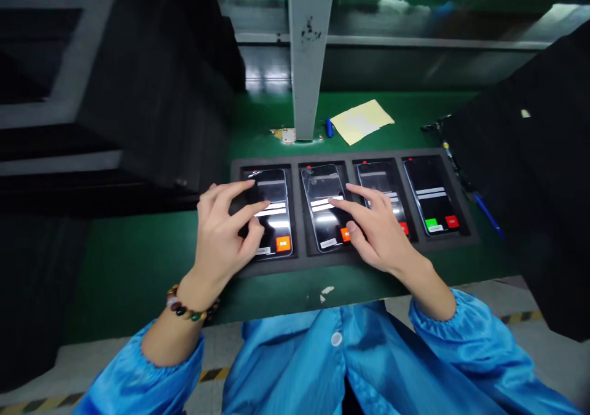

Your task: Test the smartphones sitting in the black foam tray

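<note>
Green table, phone under left hand

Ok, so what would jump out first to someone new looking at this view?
Likely the four lit phones in a row in the dark tray, with the left hand over the leftmost phone and the right over the second. Next, the bright blue sleeves below.

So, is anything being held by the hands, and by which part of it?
Nothing is held: the left hand is spread over the leftmost phone, the right hand over the second phone; both phones lie in the tray.
</note>
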`<state>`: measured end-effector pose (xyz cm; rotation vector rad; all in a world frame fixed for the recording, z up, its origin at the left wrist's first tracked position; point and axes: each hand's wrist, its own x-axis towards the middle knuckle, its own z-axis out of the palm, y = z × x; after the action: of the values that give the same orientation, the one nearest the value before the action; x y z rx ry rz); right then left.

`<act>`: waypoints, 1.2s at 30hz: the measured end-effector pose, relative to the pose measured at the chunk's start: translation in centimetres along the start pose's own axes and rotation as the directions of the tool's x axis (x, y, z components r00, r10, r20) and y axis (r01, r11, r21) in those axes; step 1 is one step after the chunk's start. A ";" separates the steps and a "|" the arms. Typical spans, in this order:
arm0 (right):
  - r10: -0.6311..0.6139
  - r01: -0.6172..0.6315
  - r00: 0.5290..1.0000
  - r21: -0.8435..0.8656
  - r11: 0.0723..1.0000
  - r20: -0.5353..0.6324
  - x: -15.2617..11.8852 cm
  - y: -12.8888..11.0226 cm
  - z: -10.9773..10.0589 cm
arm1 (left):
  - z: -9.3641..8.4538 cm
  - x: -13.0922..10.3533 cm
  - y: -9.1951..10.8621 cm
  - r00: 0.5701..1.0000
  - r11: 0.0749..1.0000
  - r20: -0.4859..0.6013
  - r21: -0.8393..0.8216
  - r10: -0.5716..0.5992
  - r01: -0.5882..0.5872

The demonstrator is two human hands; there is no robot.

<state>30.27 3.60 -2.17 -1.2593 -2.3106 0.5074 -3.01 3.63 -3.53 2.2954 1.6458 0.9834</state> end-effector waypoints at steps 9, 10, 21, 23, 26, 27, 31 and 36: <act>0.243 -0.258 0.925 -0.014 0.966 -0.291 -3.6 3.0 -3.2 | -0.2 0.1 0.3 0.997 0.996 0.052 0.062 0.056 -0.059; 0.293 -0.322 0.891 -0.028 0.946 -0.347 -4.5 3.9 -3.9 | -0.3 0.1 0.4 0.997 0.996 0.049 0.073 0.051 -0.055; 0.536 -0.663 0.720 -0.207 0.719 -0.441 -9.1 7.7 -5.9 | -0.3 -1.2 5.1 0.988 0.888 0.066 0.449 -0.140 0.096; 0.556 -0.682 0.703 -0.197 0.705 -0.444 -8.5 7.5 -5.6 | 0.1 -0.9 5.5 0.986 0.888 0.077 0.448 -0.151 0.101; 0.599 -0.709 0.669 -0.135 0.692 -0.440 -7.7 7.4 -5.4 | 0.5 -0.6 5.6 0.976 0.910 0.087 0.385 -0.201 0.153; 0.609 -0.714 0.659 -0.113 0.691 -0.442 -7.6 7.4 -5.3 | 0.7 -0.5 5.5 0.971 0.914 0.075 0.361 -0.226 0.185; 0.602 -0.690 0.669 -0.063 0.722 -0.436 -7.5 7.6 -5.1 | 1.2 -0.4 5.6 0.958 0.915 0.038 0.310 -0.285 0.260; 0.596 -0.636 0.643 0.099 0.766 -0.481 -7.7 7.5 -4.8 | 2.0 -0.7 5.5 0.929 0.920 -0.007 0.139 -0.369 0.367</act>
<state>41.69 1.35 -3.75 -1.9678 -1.4448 0.2521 2.38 1.41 -2.73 1.9507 2.0940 0.7788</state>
